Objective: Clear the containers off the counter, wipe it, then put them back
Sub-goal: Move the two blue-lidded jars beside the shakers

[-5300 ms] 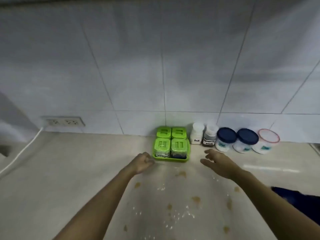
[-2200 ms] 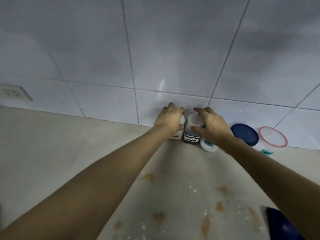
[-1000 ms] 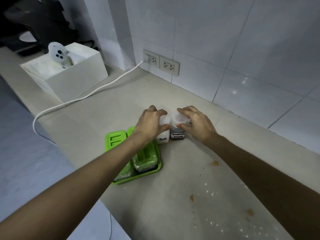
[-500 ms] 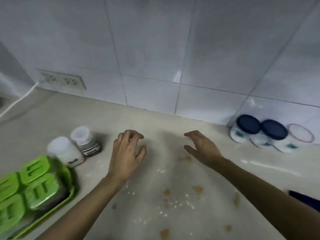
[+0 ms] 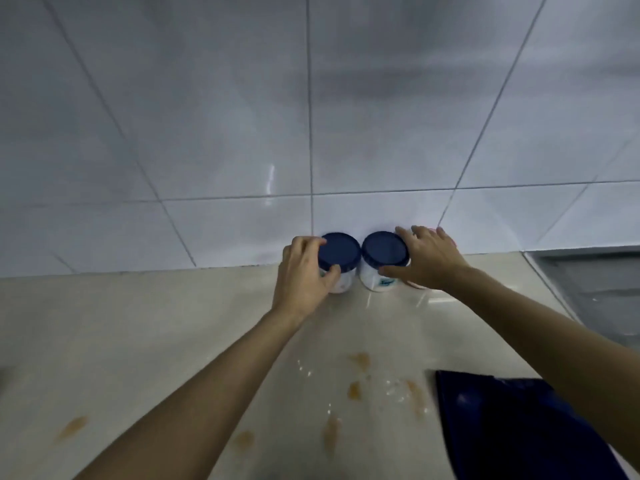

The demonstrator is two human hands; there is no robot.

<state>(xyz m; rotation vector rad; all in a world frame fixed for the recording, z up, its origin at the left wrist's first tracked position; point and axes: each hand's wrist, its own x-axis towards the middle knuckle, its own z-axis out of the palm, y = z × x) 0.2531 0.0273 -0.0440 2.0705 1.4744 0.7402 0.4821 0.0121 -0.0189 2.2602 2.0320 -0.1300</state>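
Two white jars with dark blue lids stand side by side against the tiled wall at the back of the beige counter. My left hand is wrapped around the left jar, fingers at its left side and thumb at its front. My right hand grips the right jar from its right side, thumb across the front label. A red-rimmed jar is almost wholly hidden behind my right hand.
Brown stains and white crumbs mark the counter in front of me. A dark blue cloth lies at the lower right. A grey sink or recess begins at the right edge.
Both hands were open over the counter's middle half a second ago. They have reached right to the blue-lidded jars and closed on them. The green tray and small bottles are out of view.
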